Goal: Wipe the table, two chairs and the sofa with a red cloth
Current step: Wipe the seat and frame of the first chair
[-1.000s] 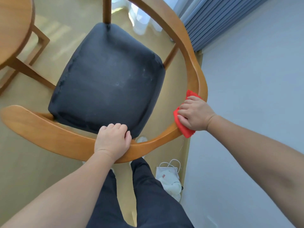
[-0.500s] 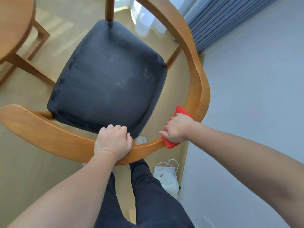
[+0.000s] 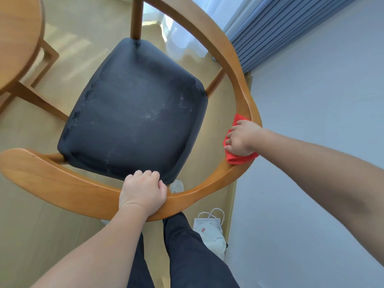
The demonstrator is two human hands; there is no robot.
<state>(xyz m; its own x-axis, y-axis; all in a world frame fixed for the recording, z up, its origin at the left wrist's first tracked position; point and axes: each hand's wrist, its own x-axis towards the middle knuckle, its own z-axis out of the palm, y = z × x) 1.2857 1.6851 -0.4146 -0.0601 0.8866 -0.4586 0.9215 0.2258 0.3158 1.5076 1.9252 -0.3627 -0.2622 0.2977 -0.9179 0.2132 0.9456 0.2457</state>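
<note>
Shifted back up the curved honey-coloured wooden chair rail [image 3: 62,183] since half a second ago, away from the left hand [image 3: 143,192] and toward the bend on the right: right hand [image 3: 242,138] together with the crumpled red cloth [image 3: 239,160]. Grips the cloth with curled fingers and presses it onto the rail, with red folds showing above the knuckles and below the wrist. Clenched over the near stretch of the same rail with the left hand, fingers wrapped over its inner edge, just in front of the padded black seat cushion [image 3: 133,113]. Round light-brown wooden table [image 3: 18,38] at upper left, well apart from both hands. Pale wood floor [image 3: 25,225] beneath; dark trousers [image 3: 187,256] at the bottom, white bag with cord handles [image 3: 207,225] beside them by the pale grey wall [image 3: 322,100]; pleated blue curtain [image 3: 270,28] at upper right.
</note>
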